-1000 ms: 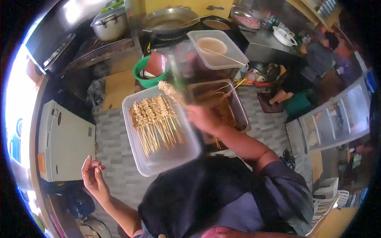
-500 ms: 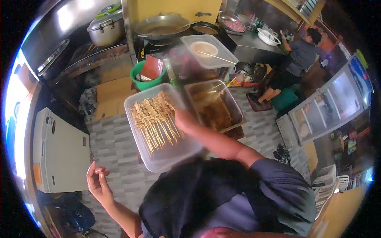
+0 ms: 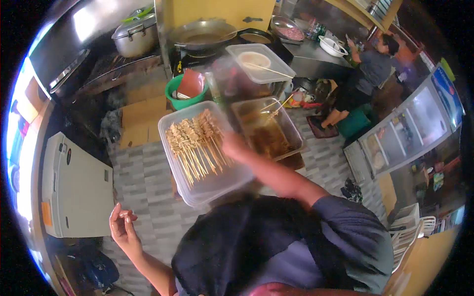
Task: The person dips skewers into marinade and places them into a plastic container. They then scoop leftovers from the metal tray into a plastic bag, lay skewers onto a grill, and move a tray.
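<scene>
In the clear tray [image 3: 197, 191], skewers [image 3: 190, 140] are lined up; their arranging by the right hand [image 3: 234, 147] is judged in progress.
Its grip cannot be told through blur; the left hand [image 3: 124, 228] is loosely curled, nothing visibly held. For any further skewer, level placing beside the row seems called for. No writing can be read on the orange sticker [image 3: 46, 213] or blue panel [image 3: 448, 92].
</scene>
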A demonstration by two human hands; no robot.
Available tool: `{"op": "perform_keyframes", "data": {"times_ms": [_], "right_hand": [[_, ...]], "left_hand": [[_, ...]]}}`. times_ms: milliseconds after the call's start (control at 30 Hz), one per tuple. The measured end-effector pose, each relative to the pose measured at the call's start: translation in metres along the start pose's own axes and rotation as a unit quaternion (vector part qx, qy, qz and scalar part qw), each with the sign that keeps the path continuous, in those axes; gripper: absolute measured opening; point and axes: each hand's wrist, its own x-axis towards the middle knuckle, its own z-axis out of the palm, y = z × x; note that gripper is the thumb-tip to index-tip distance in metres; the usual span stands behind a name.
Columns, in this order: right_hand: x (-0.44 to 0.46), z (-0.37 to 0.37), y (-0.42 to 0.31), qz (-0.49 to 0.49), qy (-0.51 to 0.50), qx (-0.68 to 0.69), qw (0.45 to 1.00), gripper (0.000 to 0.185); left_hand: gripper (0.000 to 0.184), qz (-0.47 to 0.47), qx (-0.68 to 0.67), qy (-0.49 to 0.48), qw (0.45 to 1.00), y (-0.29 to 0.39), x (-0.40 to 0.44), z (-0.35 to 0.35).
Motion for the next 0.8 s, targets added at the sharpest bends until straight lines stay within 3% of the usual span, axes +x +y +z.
{"op": "perform_keyframes", "data": {"times_ms": [100, 167, 300, 367, 500, 533, 567, 633, 800], "right_hand": [[0.012, 0.037, 0.021, 0.015, -0.045, -0.087, 0.995, 0.013], [0.013, 0.051, 0.029, -0.019, 0.038, -0.061, 0.997, 0.015], [0.000, 0.015, 0.006, 0.048, -0.055, -0.042, 0.996, 0.017], [-0.003, 0.003, 0.005, -0.064, -0.112, -0.143, 0.981, 0.021], [0.001, -0.048, 0.004, -0.077, -0.047, -0.056, 0.994, 0.019], [0.007, -0.066, 0.011, -0.040, -0.043, -0.017, 0.998, 0.018], [0.013, -0.082, 0.023, -0.003, -0.040, 0.022, 0.999, 0.017], [0.020, -0.106, 0.071, -0.033, -0.007, -0.082, 0.996, 0.017], [0.038, -0.105, 0.222, -0.011, 0.019, -0.192, 0.981, 0.016]], "left_hand": [[0.029, 0.010, -0.008, -0.007, 1.000, 0.004, 0.001, 0.001], [0.031, 0.028, 0.004, -0.018, 0.999, 0.001, 0.002, -0.002], [0.031, 0.017, 0.006, -0.019, 1.000, 0.003, 0.002, 0.008], [0.032, 0.019, 0.018, -0.033, 0.999, 0.002, 0.004, 0.013], [0.029, 0.024, 0.019, -0.042, 0.999, 0.008, 0.009, 0.020], [0.029, 0.016, 0.027, -0.034, 0.999, 0.010, 0.009, 0.022], [0.029, 0.009, 0.036, -0.025, 0.999, 0.011, 0.010, 0.024], [0.030, 0.009, 0.041, -0.027, 0.999, 0.013, 0.011, 0.029], [0.031, -0.005, 0.076, -0.001, 0.997, 0.025, 0.006, 0.047]]}}
